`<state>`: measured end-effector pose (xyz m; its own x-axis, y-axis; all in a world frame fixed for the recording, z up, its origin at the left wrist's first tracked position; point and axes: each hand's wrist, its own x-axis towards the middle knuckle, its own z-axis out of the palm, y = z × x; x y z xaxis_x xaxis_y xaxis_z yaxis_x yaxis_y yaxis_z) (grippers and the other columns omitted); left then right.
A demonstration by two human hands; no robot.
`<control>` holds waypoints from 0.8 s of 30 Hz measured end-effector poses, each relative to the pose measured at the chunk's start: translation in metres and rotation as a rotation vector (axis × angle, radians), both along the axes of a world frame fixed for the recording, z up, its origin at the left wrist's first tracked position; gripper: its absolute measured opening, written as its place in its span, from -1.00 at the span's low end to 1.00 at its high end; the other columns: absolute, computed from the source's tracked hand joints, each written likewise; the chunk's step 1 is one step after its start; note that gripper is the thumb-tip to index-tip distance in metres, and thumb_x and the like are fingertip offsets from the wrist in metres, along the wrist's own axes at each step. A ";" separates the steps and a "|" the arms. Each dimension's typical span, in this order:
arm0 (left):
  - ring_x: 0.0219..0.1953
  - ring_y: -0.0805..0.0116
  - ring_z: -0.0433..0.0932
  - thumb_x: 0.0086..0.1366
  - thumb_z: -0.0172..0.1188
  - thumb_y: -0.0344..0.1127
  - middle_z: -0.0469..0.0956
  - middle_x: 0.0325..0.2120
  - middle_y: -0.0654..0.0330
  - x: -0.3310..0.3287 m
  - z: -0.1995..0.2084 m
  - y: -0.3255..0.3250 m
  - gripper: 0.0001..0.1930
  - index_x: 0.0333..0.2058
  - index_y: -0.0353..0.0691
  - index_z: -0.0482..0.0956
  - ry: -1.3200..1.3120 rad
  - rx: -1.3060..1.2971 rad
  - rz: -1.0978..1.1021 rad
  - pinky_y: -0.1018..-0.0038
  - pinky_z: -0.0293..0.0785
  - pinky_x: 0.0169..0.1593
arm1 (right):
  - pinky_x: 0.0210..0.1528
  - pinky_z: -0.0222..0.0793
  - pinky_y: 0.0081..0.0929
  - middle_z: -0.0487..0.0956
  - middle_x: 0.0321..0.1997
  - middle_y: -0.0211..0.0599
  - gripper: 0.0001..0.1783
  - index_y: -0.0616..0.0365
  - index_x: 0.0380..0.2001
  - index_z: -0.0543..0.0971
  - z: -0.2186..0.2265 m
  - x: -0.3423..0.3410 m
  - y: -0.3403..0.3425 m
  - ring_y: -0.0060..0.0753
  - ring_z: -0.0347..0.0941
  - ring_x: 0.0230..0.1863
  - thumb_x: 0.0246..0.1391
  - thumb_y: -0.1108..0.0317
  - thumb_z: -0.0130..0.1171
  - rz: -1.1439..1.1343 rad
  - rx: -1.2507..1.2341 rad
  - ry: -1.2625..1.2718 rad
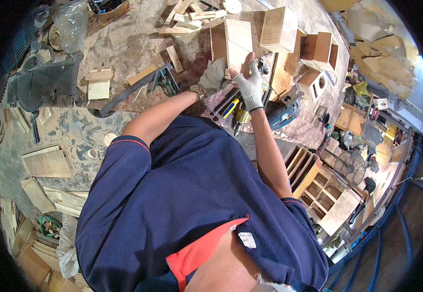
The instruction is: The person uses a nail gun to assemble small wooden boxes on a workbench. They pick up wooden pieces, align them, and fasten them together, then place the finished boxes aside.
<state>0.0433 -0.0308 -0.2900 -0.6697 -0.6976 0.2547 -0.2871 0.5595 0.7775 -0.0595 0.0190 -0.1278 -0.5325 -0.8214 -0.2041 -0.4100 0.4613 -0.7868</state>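
My right hand (250, 88), in a white glove with bare fingertips, has its thumb and fingers spread at the near end of a pale wooden box (239, 43). Its fingertips overlap the box; firm contact is hard to judge. My left hand (213, 74), gloved too, is beside the box's near left corner, its fingers blurred. Below the hands lie a yellow-handled screwdriver (231, 108) and a yellow-green tool (242, 117). A blue power tool (285, 114) lies right of my right wrist.
More wooden boxes (279, 30) stand to the right, one with a round hole (313, 84). Wood offcuts (192, 19) are piled at the back. A dark saw table (43, 83) is at left, a fan (349, 166) and a slotted wooden rack (321, 190) at lower right.
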 end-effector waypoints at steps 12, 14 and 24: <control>0.09 -0.11 0.47 0.18 0.32 -0.14 0.46 -0.04 -0.04 0.015 0.032 -0.007 -0.39 0.17 -0.19 0.39 0.099 0.018 -0.002 0.04 0.35 0.12 | 0.03 0.49 -0.51 0.45 0.41 -0.19 0.00 0.06 0.53 0.16 0.003 0.001 -0.004 -0.53 0.50 0.06 0.09 0.25 0.43 -0.070 0.023 -0.085; 0.10 -0.12 0.48 0.17 0.34 -0.11 0.47 -0.01 -0.02 0.027 0.036 -0.009 -0.34 0.21 -0.17 0.37 0.065 0.042 -0.027 0.05 0.35 0.15 | 0.10 0.46 -0.48 0.45 0.41 -0.17 -0.01 0.08 0.53 0.17 -0.001 -0.004 0.000 -0.50 0.49 0.10 0.09 0.22 0.43 -0.055 0.046 -0.063; 0.20 -0.07 0.43 -0.16 0.60 0.16 0.44 0.07 -0.02 0.096 0.050 -0.026 0.07 0.29 -0.13 0.30 -0.155 -0.006 0.116 -0.01 0.34 0.26 | 0.11 0.33 -0.53 0.46 0.36 -0.09 0.02 0.18 0.51 0.17 -0.017 -0.009 0.002 -0.44 0.41 0.13 0.09 0.17 0.47 0.005 -0.052 0.019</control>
<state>0.1393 -0.0564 -0.2402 -0.6163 -0.7714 0.1587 -0.4665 0.5199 0.7156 -0.0687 0.0210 -0.1448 -0.5318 -0.8333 -0.1508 -0.4275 0.4179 -0.8017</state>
